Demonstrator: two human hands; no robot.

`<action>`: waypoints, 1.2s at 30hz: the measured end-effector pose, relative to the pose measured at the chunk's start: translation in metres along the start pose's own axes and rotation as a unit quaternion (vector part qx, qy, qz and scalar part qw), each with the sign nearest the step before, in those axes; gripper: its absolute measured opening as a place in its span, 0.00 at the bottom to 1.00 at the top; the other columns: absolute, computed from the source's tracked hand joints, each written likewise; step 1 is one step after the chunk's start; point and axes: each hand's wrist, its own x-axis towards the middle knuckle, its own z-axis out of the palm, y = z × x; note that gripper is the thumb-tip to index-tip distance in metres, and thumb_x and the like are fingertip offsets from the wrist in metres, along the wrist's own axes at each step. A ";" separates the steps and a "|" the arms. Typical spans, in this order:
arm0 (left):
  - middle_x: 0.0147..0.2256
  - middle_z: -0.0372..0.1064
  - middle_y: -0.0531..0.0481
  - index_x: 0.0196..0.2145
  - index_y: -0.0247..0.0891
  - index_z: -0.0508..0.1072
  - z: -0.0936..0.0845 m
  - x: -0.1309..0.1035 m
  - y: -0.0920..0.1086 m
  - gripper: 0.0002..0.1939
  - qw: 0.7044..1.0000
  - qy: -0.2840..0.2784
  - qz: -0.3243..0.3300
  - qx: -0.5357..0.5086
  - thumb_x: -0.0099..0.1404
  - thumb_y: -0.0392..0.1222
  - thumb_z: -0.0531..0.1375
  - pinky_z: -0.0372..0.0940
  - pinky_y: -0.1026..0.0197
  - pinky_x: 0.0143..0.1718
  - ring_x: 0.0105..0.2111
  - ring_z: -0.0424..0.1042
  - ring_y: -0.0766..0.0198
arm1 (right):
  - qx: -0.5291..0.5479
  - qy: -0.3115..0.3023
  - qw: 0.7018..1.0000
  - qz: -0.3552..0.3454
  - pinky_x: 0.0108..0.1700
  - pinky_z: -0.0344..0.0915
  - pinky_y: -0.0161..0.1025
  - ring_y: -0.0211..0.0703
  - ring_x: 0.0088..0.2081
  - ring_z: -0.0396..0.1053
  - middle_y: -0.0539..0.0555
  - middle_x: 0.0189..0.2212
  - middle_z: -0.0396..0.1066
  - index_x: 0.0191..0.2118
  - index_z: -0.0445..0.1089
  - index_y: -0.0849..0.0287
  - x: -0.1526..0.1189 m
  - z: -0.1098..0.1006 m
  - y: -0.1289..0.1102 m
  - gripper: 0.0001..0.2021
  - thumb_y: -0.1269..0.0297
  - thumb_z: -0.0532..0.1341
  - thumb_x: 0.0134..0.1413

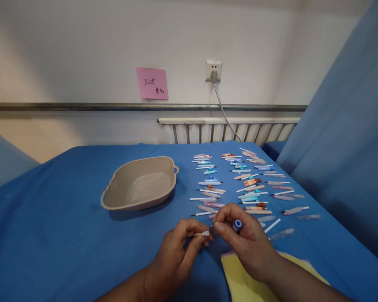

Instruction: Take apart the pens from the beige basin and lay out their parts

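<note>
My left hand [179,251] is closed in a pinch on a thin white stick, seemingly a pen refill [201,233], whose pale end points right. Just beside it, my right hand [245,241] curls round a blue pen barrel [237,225] with its round hollow end facing me. The right thumb and forefinger also press together, but anything between them is too small to make out. Beyond the hands lie rows of pen parts: white refills with dark tips [203,214], brown pen pieces [252,182] and light blue ones [249,199].
A beige plastic basin [113,206] stands to the left on the blue-covered table [59,235]. A yellow cloth [242,279] lies under my right forearm. Behind are a pink note [152,83], a socket with a cable [213,71] and a rail. A blue curtain [343,105] hangs at right.
</note>
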 end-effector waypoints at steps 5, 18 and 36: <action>0.32 0.70 0.54 0.38 0.41 0.64 -0.001 0.002 0.001 0.05 1.000 -0.001 0.007 0.017 0.67 0.33 0.52 0.66 0.67 0.35 0.31 0.72 0.70 | -0.018 -0.029 0.999 -0.016 0.36 0.57 0.34 0.37 0.32 0.61 0.47 0.27 0.65 0.31 0.65 0.57 -0.003 0.000 -0.005 0.06 0.65 0.56 0.59; 0.30 0.69 0.56 0.38 0.41 0.64 -0.002 0.005 0.005 0.04 0.997 0.000 0.022 0.080 0.66 0.33 0.53 0.65 0.69 0.34 0.30 0.71 0.70 | -0.169 -0.026 0.983 -0.065 0.33 0.57 0.33 0.36 0.30 0.62 0.47 0.27 0.66 0.31 0.64 0.56 -0.004 -0.003 -0.003 0.06 0.67 0.54 0.60; 0.30 0.71 0.54 0.38 0.40 0.65 -0.003 0.006 0.004 0.03 0.994 0.002 -0.014 0.113 0.67 0.37 0.53 0.64 0.67 0.32 0.30 0.72 0.69 | -0.154 0.005 0.988 -0.019 0.33 0.58 0.34 0.37 0.31 0.63 0.47 0.29 0.66 0.37 0.68 0.54 -0.004 -0.005 0.002 0.05 0.68 0.56 0.57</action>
